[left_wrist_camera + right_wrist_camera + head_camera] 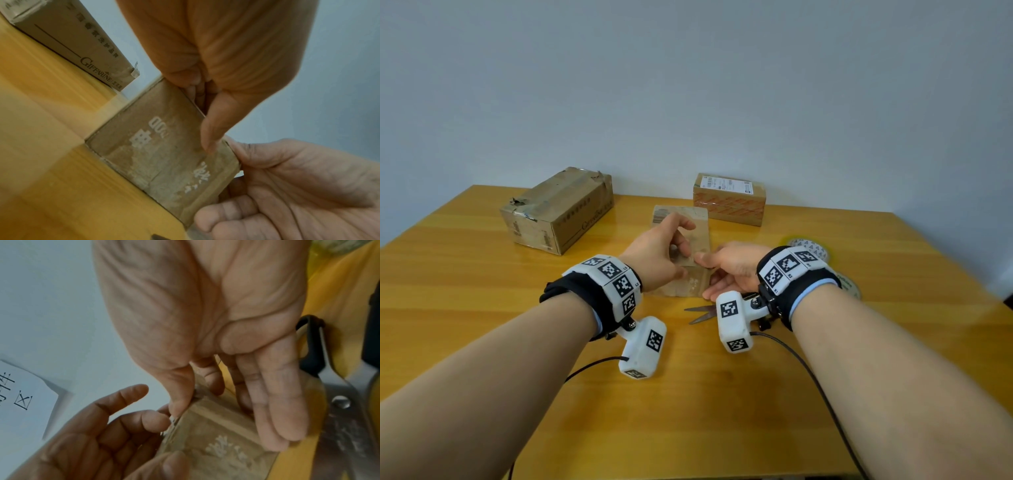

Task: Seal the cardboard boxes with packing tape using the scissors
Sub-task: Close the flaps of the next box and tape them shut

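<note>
A: Well, start at your left. How many cardboard boxes do you count?

B: Three on the wooden table [482,308]. Far left is the long battered box [558,212], printed GIFFARINE on its side, torn tape at its corners. In the middle, just ahead of your wrists, lies the flat box [690,219]. Behind it to the right stands the labelled box [729,198], with a white shipping label on top and orange printed tape round it.

A: And your two hands?

B: Your left hand [657,253] is on the flat box, thumb [213,129] and curled fingers pinching a strip of clear tape down on its top face. Your right hand [729,270] holds the same box at its near right edge, thumb and forefinger clamped on the edge, the other fingers [273,402] lying straight along its side.

A: Scissors?

B: One pair of scissors [702,313], lying on the table just under your right wrist, blades slightly apart and pointing left, black handles mostly hidden. Neither hand touches them.

A: Tape rolls?

B: Two rolls, right of your right wrist: one tape roll [810,247] beyond the wristband, a second roll [851,286] nearer you, partly hidden by it.
</note>
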